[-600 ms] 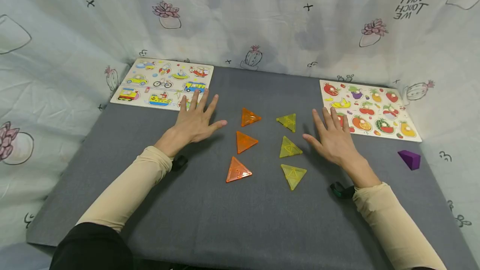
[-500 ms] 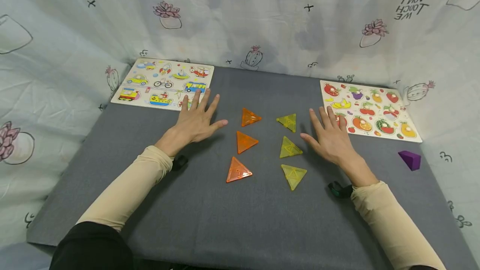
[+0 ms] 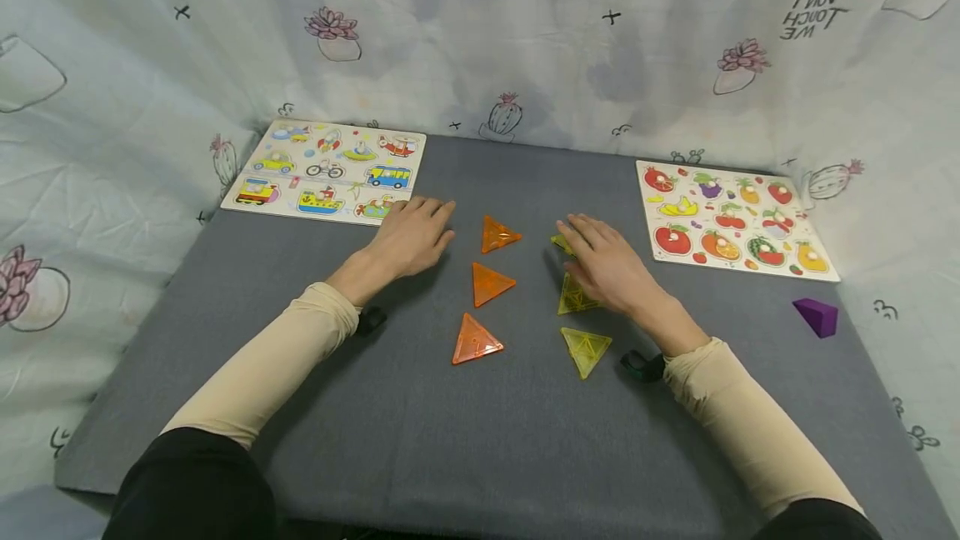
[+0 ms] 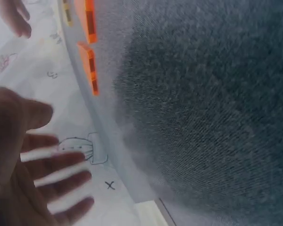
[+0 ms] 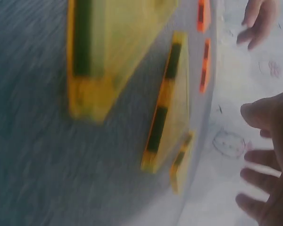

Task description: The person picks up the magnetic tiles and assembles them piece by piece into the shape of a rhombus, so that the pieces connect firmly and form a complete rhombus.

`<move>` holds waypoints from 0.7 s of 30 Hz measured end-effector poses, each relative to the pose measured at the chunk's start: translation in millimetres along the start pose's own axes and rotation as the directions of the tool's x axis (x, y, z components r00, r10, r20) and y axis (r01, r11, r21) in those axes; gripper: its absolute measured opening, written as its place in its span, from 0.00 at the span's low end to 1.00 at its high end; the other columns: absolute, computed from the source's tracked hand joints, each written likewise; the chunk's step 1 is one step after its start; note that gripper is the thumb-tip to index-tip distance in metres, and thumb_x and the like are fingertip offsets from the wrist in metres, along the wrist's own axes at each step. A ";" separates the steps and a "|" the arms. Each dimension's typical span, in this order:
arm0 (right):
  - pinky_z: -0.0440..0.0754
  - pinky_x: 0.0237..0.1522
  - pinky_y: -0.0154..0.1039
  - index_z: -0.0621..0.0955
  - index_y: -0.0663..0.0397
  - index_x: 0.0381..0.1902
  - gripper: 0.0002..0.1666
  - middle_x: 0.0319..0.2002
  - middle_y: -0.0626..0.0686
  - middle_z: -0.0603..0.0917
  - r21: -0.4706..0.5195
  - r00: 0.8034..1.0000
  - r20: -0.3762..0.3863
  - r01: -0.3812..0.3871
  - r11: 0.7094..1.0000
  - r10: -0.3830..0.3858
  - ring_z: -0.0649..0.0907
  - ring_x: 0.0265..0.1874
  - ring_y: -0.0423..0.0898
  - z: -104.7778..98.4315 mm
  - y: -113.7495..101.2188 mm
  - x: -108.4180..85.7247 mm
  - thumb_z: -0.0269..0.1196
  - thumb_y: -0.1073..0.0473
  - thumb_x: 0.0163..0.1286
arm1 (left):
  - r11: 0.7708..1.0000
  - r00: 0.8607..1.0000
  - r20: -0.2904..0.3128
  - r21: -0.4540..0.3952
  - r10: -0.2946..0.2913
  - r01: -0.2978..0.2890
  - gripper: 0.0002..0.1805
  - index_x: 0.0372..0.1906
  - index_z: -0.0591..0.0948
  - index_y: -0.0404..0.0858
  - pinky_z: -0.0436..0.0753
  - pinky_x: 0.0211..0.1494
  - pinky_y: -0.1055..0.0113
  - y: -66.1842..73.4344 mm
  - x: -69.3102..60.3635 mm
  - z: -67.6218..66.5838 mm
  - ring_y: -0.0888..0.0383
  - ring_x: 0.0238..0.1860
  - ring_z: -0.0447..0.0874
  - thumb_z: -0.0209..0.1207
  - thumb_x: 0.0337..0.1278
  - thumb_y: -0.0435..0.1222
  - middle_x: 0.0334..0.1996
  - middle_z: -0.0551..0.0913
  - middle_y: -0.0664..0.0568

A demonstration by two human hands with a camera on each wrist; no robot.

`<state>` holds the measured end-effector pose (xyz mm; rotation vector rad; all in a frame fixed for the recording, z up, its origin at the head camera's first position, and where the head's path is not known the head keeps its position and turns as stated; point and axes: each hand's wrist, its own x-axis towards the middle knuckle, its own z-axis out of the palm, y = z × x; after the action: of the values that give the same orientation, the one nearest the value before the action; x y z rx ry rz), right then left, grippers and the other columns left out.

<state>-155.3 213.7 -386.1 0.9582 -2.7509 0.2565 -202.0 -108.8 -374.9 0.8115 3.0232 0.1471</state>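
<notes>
Three orange triangles, the far one, the middle one and the near one, form a column. Right of them are three yellow triangles: far, middle, near. My left hand hovers left of the far orange triangle, holding nothing, fingers loosely bent; the left wrist view shows this hand with its fingers apart. Over the far and middle yellow triangles, partly hiding them in the head view, is my right hand. In the right wrist view its fingers are apart and hold nothing.
A vehicle puzzle board lies at the back left of the grey table, a fruit puzzle board at the back right. Near the right edge is a purple block. A patterned curtain hangs behind.
My right hand has moved left, off the fruit board's edge to above the yellow triangles. My left hand has shifted slightly right and nearer, its fingers less spread.
</notes>
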 end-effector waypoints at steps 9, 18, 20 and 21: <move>0.75 0.62 0.56 0.75 0.65 0.63 0.28 0.62 0.64 0.77 0.001 0.973 -0.015 0.229 0.973 -0.229 0.77 0.62 0.60 16.0 -24.8 19.4 0.64 0.62 0.66 | 0.970 0.968 0.063 -0.043 0.242 -0.239 0.25 0.70 0.68 0.35 0.69 0.69 0.46 7.6 10.3 8.5 0.43 0.70 0.67 0.49 0.72 0.35 0.69 0.69 0.41; 0.78 0.60 0.52 0.78 0.59 0.61 0.25 0.61 0.59 0.80 -0.009 0.955 0.038 0.296 0.955 -0.295 0.78 0.60 0.56 20.6 -47.2 28.0 0.65 0.60 0.67 | 0.938 0.927 0.156 0.003 0.342 -0.346 0.30 0.71 0.66 0.34 0.67 0.72 0.46 17.1 14.4 12.8 0.43 0.74 0.61 0.51 0.64 0.26 0.74 0.62 0.41; 0.78 0.59 0.52 0.78 0.58 0.61 0.24 0.61 0.58 0.80 -0.010 0.948 0.060 0.315 0.949 -0.313 0.78 0.60 0.55 22.0 -51.1 28.8 0.64 0.59 0.68 | 0.934 0.919 0.183 0.008 0.350 -0.357 0.31 0.72 0.65 0.34 0.66 0.73 0.47 18.6 15.5 13.4 0.44 0.76 0.58 0.53 0.65 0.27 0.75 0.60 0.42; 0.79 0.58 0.52 0.78 0.58 0.61 0.24 0.62 0.57 0.79 -0.009 0.944 0.070 0.324 0.946 -0.323 0.78 0.61 0.55 22.8 -52.6 29.2 0.64 0.59 0.68 | 0.933 0.915 0.199 0.008 0.350 -0.359 0.31 0.73 0.64 0.35 0.65 0.74 0.47 19.4 16.0 13.5 0.44 0.76 0.57 0.53 0.65 0.27 0.76 0.59 0.43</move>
<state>-147.9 150.5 -395.5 1.4140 -2.5919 0.1410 -205.7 -82.9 -386.3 1.2914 2.6786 -0.0004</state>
